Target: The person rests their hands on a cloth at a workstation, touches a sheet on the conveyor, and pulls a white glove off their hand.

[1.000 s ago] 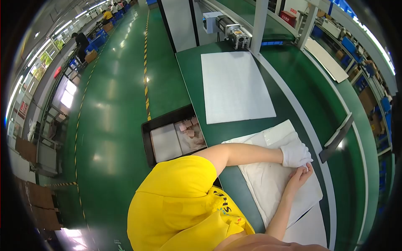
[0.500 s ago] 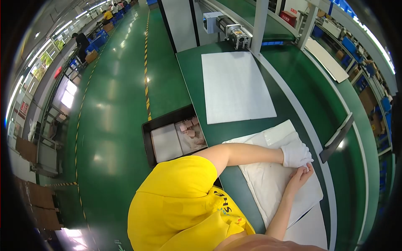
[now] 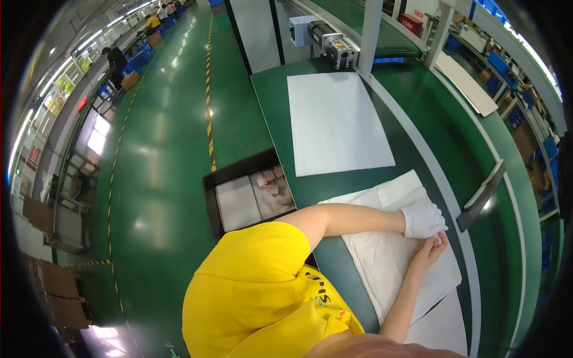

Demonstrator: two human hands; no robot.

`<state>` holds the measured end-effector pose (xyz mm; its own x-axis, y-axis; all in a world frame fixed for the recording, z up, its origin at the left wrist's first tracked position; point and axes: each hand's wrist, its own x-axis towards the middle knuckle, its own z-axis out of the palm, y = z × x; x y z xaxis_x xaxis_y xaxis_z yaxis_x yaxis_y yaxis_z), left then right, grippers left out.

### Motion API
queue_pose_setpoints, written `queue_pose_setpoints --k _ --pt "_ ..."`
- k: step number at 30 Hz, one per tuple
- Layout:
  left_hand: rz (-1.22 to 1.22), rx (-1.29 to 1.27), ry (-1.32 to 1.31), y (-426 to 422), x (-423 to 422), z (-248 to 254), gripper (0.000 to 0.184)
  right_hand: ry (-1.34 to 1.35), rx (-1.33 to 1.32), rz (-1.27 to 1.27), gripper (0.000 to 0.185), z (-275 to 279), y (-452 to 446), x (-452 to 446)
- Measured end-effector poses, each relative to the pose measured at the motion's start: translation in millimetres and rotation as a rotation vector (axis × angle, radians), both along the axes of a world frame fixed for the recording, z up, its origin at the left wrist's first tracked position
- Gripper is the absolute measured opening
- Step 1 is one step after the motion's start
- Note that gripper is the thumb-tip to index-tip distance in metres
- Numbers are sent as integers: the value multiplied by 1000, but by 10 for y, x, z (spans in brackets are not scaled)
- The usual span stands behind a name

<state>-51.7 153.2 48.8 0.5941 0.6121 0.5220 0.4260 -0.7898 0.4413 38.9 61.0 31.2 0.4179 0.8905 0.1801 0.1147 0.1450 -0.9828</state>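
My left hand (image 3: 425, 220) wears a white glove and is held over a stack of white bags or wrapped sheets (image 3: 382, 256) on the green table. Its gloved fingers look bent and slightly apart, with nothing visible in them. Close beside it, my bare right hand (image 3: 428, 250) has its fingertips pinched on the finger end of that white glove. Beneath both hands, the top white piece looks creased and soft, with a shiny patch near its upper edge. A flat white sheet (image 3: 439, 325) juts out below the stack.
A large white foam sheet (image 3: 337, 125) lies farther along the table. At the left edge stands a black bin (image 3: 210, 203) with a grey-white panel and pinkish blocks. A metal rail (image 3: 418, 149) borders the conveyor; a dark bracket (image 3: 480, 200) rises there. A motor (image 3: 325, 39) sits at the back.
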Motion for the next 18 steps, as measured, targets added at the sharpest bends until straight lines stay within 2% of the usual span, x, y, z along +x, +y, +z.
queue_pose_setpoints --k 18 --pt "-1 30 -50 23 18 -50 31 -17 17 12 22 2 -4 0"
